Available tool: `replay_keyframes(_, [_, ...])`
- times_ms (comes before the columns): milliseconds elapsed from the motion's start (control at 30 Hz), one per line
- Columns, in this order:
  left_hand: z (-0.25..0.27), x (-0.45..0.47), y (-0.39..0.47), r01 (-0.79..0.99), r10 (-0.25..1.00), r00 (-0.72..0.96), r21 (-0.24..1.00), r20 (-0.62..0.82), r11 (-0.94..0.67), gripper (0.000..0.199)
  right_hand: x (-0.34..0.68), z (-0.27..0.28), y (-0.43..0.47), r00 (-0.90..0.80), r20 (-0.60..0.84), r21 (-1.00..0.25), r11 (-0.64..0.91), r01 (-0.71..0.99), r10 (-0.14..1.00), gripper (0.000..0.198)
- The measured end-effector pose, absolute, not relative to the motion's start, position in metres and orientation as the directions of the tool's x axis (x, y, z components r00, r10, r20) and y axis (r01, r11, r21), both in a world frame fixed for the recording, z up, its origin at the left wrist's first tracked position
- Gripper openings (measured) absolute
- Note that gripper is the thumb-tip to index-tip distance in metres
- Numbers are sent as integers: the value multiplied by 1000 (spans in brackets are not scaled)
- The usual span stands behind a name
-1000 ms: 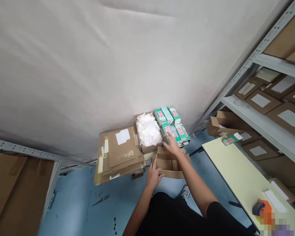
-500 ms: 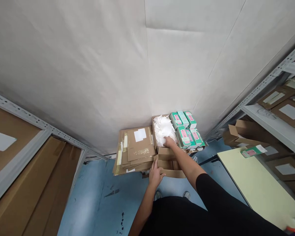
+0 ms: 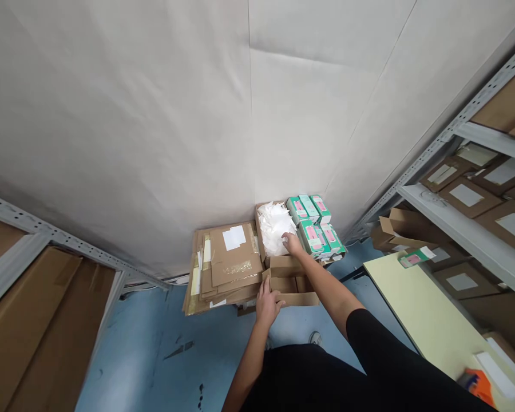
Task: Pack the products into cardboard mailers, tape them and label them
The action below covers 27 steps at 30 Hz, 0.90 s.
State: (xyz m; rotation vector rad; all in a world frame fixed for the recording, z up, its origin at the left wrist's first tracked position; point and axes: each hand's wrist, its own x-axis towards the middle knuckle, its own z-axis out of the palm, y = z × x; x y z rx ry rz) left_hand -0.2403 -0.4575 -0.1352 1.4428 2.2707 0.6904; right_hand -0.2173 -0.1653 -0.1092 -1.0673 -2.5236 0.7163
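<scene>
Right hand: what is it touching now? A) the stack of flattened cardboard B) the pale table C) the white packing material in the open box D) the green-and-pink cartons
C: the right hand rests on the white packing material, beside the green-and-pink cartons.

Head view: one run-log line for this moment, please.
left hand: grips small open carton | right hand: in white packing material | green boxes: beside | flat cartons: stacked left

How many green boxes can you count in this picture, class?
6 green boxes: three in a back row by the wall, two in front beside the right hand, and one alone on the table. More may be hidden underneath.
</scene>
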Motion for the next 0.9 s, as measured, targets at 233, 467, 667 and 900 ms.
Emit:
replay_keyframes(233, [-134, -248, -454, 746, 897, -440, 570, 31, 346, 22, -207, -66, -169, -557, 359, -698, 612, 372, 749, 23])
replay_keyframes(467, [-125, -243, -446, 758, 897, -431, 578, 95, 303, 22, -148, -29, -205, -482, 449, -778, 595, 203, 752, 20])
replay_keyframes(667, [-116, -205, -430, 778, 902, -399, 581, 161, 240, 19, -68, -64, -238, -796, 187, -740, 615, 271, 576, 64])
replay_keyframes(900, [-99, -119, -374, 828, 947, -246, 552, 207, 94, 21, 63, -55, -229, -665, 280, -688, 627, 364, 693, 68])
